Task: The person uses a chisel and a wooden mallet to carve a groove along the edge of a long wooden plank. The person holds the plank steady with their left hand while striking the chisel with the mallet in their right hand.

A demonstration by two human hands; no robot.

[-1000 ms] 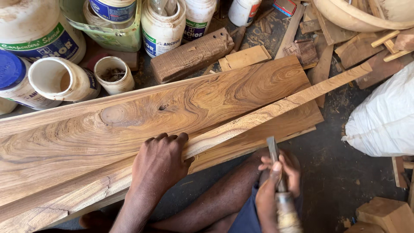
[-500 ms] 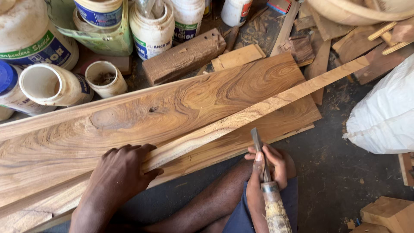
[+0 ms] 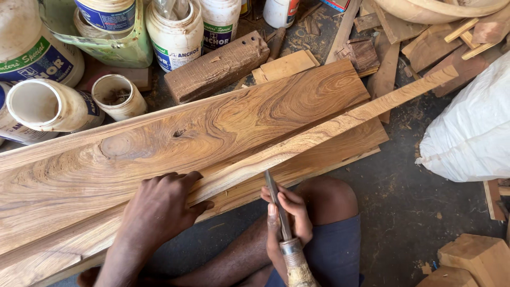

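Head view: my left hand (image 3: 159, 204) has slid left along the strip (image 3: 297, 143), now flat, fingers spread, pinning it at the plank's (image 3: 212, 127) near edge. Right hand (image 3: 287, 223) closed around chisel (image 3: 277, 204), its tip now close below the strip; cutting looks imminent.

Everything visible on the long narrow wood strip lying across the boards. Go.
The narrow wood strip is a long, thin length of pale golden-brown timber with streaky grain and a rough-sawn look. It lies flat and diagonal on the wide figured board, running from the lower left to the upper right, where its end overhangs the dark floor. The left hand presses down on it, fingers spread over its upper edge. The chisel in the right hand points at its lower edge; whether they touch is unclear.
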